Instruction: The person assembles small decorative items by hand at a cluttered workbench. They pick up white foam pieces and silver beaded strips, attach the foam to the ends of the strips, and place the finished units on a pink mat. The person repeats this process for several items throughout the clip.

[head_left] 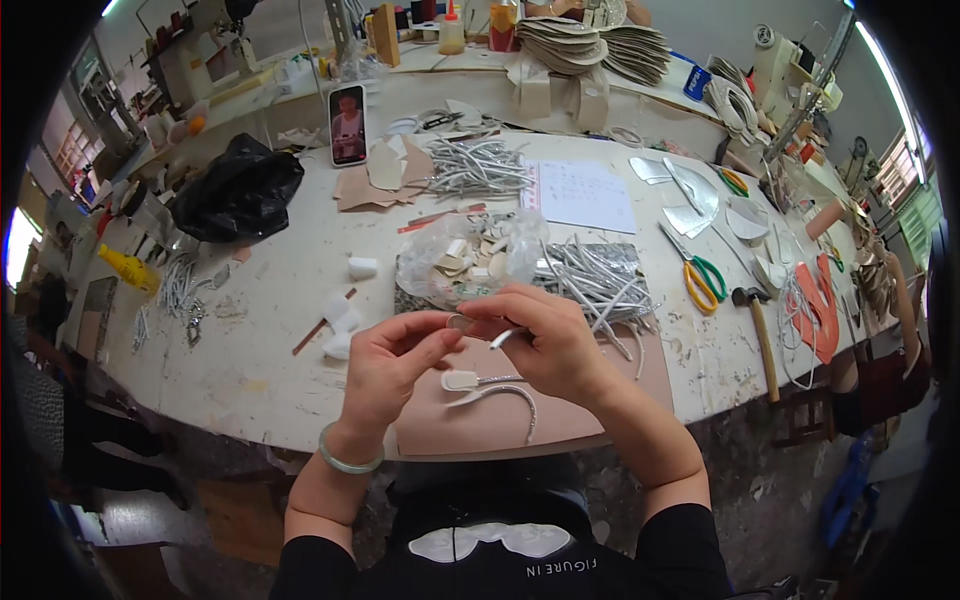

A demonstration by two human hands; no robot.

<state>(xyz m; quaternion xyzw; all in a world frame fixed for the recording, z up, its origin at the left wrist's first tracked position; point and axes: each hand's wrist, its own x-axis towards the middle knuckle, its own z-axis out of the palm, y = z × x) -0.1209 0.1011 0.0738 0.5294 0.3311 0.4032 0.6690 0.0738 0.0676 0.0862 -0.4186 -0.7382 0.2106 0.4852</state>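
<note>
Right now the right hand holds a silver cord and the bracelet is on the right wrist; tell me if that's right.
Wrong wrist: the head view shows the bracelet on the left wrist. The right hand does hold a silver cord.

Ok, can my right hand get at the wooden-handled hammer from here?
Probably yes: the wooden-handled hammer lies farther right on the table, and nothing tall stands between, though the right hand would likely have to release its silver cord first.
</note>
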